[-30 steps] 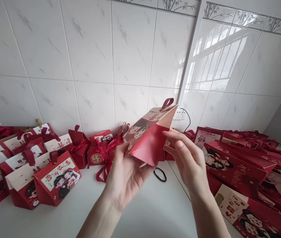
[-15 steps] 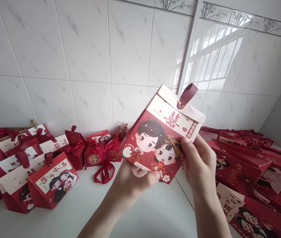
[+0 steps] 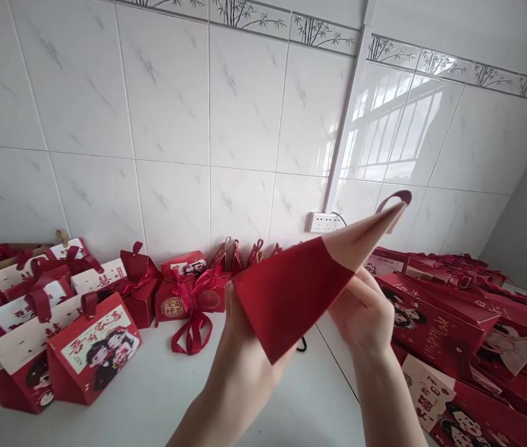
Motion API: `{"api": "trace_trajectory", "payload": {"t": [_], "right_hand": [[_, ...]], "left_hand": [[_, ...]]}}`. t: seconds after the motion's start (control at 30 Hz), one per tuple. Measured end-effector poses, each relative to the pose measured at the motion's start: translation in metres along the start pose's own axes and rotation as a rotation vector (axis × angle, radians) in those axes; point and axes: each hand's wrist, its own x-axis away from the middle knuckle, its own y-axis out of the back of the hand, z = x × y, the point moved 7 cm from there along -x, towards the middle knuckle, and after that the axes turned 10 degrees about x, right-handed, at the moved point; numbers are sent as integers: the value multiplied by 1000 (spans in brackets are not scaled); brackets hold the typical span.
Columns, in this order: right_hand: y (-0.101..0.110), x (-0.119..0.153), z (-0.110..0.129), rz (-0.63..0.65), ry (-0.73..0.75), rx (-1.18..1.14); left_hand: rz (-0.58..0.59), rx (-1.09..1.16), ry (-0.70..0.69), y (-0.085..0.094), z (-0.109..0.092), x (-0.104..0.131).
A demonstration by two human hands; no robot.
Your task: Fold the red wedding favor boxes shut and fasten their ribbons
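Between my two hands a red and cream gift box (image 3: 293,292) is held up above the table, its plain red triangular side turned to me. Its cream top narrows to a folded edge at the upper right, where a dark red strap loop (image 3: 396,197) sticks out. My left hand (image 3: 249,347) grips the box from below at its base, most fingers hidden behind it. My right hand (image 3: 365,307) holds it at the right, fingers against the far face near the cream part. The printed front is out of sight.
Finished-looking red and cream gift boxes (image 3: 93,347) stand at the left. Boxes with ribbon bows (image 3: 193,295) line the wall. Flat red boxes (image 3: 435,323) are piled at the right. A power strip (image 3: 326,222) is on the tiled wall, above the white table (image 3: 310,410).
The box has been turned from its printed couple face to its plain red side, its strap end swinging right and down. Both hands still hold it. The view has shifted slightly.
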Motion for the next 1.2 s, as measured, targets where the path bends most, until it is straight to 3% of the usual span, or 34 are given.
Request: {"api": "trace_trajectory", "payload": {"t": [0.13,0.23,0.3,0.4,0.5,0.73,1.2], "right_hand": [[1,-1,-3,-13,-10,27],[4,2,2,-86,73,109],[2,8,10,-91,183,201],[-11,18,20,7,289,380],[-21,26,25,88,305,532],[-25,32,33,135,320,622],[-28,34,33,175,333,744]], "left_hand": [[20,193,89,-1,-5,-2],[27,321,152,-2,-12,-6],[38,476,281,-4,-10,-8],[105,816,544,-13,-3,-8],[171,1047,663,-20,-1,-10],[165,1198,726,-22,1,-7],[145,1220,717,-22,-1,-8]]}}
